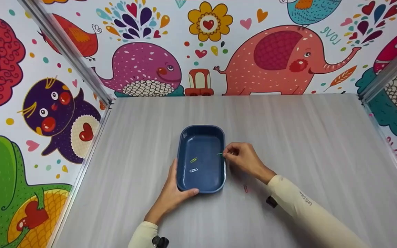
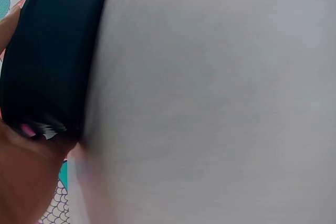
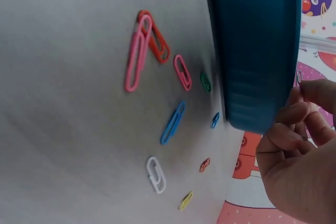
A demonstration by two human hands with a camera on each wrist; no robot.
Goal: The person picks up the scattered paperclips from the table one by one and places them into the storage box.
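A deep blue plastic tray (image 1: 202,128) stands on the table, with a yellow paper clip (image 1: 193,160) and a white paper clip (image 1: 193,170) lying on its floor. My left hand (image 1: 172,193) holds the tray at its near left corner, thumb over the near rim and fingers along the left side. At the right rim, my right hand (image 1: 243,157) pinches a green paper clip (image 1: 220,154) between thumb and fingertip, its end reaching over the tray. In the right wrist view that clip (image 3: 299,76) shows only in part.
Beside the tray's right side several loose paper clips lie on the table, among them a pink one (image 3: 137,53), a blue one (image 3: 172,123) and a white one (image 3: 156,174). The head view shows one reddish clip (image 1: 245,188). Cartoon-printed walls (image 1: 205,51) bound the table.
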